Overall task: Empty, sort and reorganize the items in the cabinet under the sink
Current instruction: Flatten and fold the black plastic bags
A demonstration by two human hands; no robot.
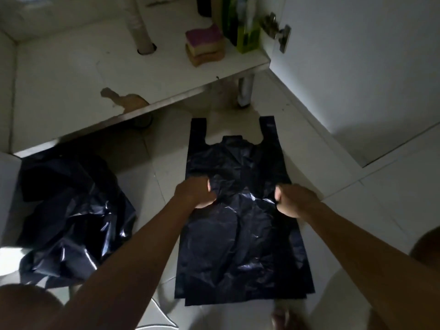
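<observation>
No text, brand, number or sign can be read. The face of the green carton (247, 36), stood in the cabinet well beyond the right hand (291, 201), is too dim and blurred for any lettering to be made out.

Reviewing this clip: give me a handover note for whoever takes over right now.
Left hand and right hand each grip the flat black plastic bag on the floor before the open cabinet.
Done: bags are out; a crumpled pile of black bags lies at its left.
Stacked sponges and a green box stand inside.
Left: fold this bag, sort the pile, restock.
</observation>
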